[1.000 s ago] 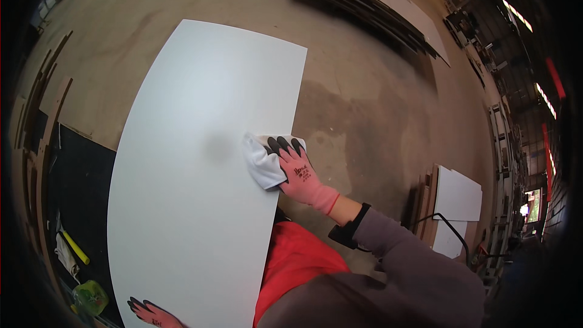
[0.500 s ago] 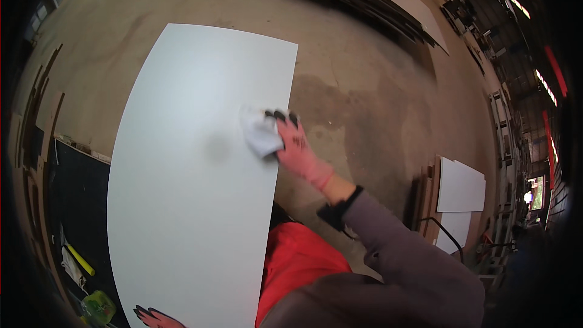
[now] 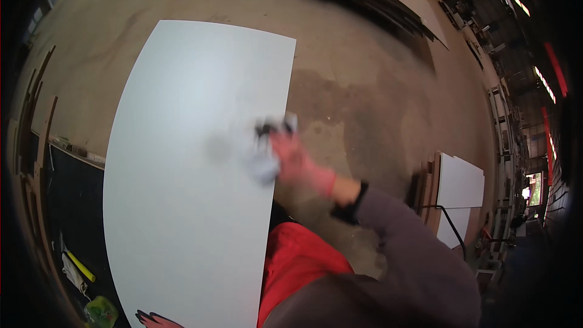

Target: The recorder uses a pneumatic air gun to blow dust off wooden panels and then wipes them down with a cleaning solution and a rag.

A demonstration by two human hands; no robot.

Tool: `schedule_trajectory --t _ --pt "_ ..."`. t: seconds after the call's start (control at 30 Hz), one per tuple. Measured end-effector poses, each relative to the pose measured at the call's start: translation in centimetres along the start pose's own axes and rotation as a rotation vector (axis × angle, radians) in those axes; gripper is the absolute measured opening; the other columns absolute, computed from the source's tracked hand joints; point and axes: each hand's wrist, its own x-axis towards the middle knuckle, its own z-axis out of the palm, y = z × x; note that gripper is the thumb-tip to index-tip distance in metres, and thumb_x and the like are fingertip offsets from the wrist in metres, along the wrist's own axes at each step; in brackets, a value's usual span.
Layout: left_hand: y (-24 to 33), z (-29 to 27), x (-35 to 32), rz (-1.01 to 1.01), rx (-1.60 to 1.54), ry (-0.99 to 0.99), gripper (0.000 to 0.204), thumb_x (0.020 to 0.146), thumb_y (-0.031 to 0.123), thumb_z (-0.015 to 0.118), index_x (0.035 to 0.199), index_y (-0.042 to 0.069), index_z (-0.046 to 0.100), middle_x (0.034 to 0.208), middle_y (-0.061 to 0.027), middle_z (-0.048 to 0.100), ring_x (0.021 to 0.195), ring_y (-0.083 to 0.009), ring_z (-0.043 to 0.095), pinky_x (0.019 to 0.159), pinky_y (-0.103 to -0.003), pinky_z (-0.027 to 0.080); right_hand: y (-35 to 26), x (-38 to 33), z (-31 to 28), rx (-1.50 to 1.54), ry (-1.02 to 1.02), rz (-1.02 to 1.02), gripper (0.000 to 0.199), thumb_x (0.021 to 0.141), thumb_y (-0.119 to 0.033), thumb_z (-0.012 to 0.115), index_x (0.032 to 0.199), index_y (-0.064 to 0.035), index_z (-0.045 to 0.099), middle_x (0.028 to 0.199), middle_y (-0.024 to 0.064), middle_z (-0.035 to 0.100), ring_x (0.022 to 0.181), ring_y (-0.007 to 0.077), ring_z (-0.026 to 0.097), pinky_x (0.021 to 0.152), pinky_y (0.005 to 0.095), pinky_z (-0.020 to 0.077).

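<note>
A long white panel [image 3: 188, 218] stretches away in front of me. Near its right edge my right hand [image 3: 290, 155], in a pink glove with black fingertips, is closed on a white cloth [image 3: 262, 167] against the panel's surface; both are smeared by motion. My left hand [image 3: 156, 321], gloved the same way, rests at the panel's near end with its fingers stretched out flat. Only its fingers show, as the lower edge of the picture cuts off the rest.
Left of the panel is a dark surface [image 3: 76, 200] bearing a yellow-handled tool [image 3: 81, 266] and a green plastic item [image 3: 101, 311]. Wooden strips [image 3: 44, 133] stand at far left. Stacked boards lie at the back [image 3: 364, 0], and white boards [image 3: 460, 182] stand at right.
My right hand and the cloth have moved a little toward me along the panel's right side. The left hand stays at the near end.
</note>
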Motion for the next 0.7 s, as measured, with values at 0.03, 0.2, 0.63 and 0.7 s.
schedule_trajectory --t 0.03,0.2,0.63,0.7 --pt "2.1 1.0 0.0 0.143 0.447 -0.045 0.046 0.096 0.022 0.036 0.136 -0.001 0.031 0.137 -0.0247 0.035 0.124 -0.0381 0.036 0.099 -0.045 0.032 -2.7 -3.0 0.2 -0.175 -0.199 -0.080 0.060 0.076 -0.033 0.060 0.128 -0.0080 0.043 0.127 0.0153 0.046 0.125 0.0311 0.036 0.108 0.0511 0.0158" --pt "4.4 1.2 0.1 0.304 1.000 -0.081 0.046 0.096 0.021 0.037 0.134 -0.004 0.032 0.133 -0.0260 0.038 0.120 -0.0395 0.038 0.099 -0.046 0.033 -11.1 -6.9 -1.5 0.232 -0.504 -0.324 0.041 0.077 -0.026 0.054 0.111 -0.0026 0.053 0.107 0.0125 0.053 0.107 0.0275 0.049 0.104 0.0481 0.0267" --pt "4.5 1.1 0.6 0.069 0.782 -0.035 0.045 0.093 0.019 0.039 0.132 -0.003 0.037 0.137 -0.0227 0.035 0.126 -0.0378 0.032 0.108 -0.044 0.021 10.3 20.2 1.5 -0.578 0.008 0.365 0.059 0.082 -0.037 0.054 0.122 0.0049 0.043 0.133 0.0229 0.037 0.125 0.0385 0.032 0.107 0.0475 0.0179" --pt "5.1 1.2 0.6 0.064 0.762 -0.074 0.046 0.091 0.018 0.040 0.133 -0.003 0.037 0.138 -0.0220 0.035 0.127 -0.0380 0.031 0.108 -0.046 0.020 6.4 23.0 4.9 -0.527 0.042 0.343 0.067 0.078 -0.047 0.058 0.122 0.0009 0.045 0.131 0.0195 0.041 0.126 0.0319 0.033 0.107 0.0438 0.0199"
